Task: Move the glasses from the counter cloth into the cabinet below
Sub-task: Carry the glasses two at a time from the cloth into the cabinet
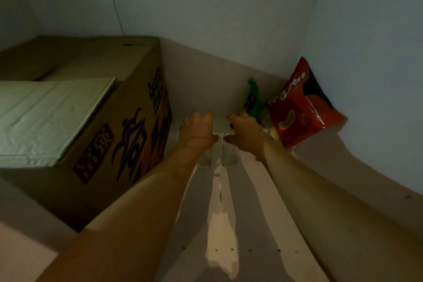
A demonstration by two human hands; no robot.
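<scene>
I am looking into the dim cabinet. Two clear glasses stand side by side on the pale cabinet floor [222, 220]: the left glass [204, 160] and the right glass [229, 158]. My left hand [198, 133] is curled over the top of the left glass and grips it from above. My right hand [246, 135] holds the top of the right glass the same way. Both hands hide the rims; only the lower parts and bases show. The two bases seem to rest on the floor.
A large printed cardboard box [96, 126] fills the cabinet's left side, close to my left forearm. A red snack bag [299, 112] and a green packet [253, 98] lean in the back right corner, just beyond my right hand. The back wall [206, 80] is near.
</scene>
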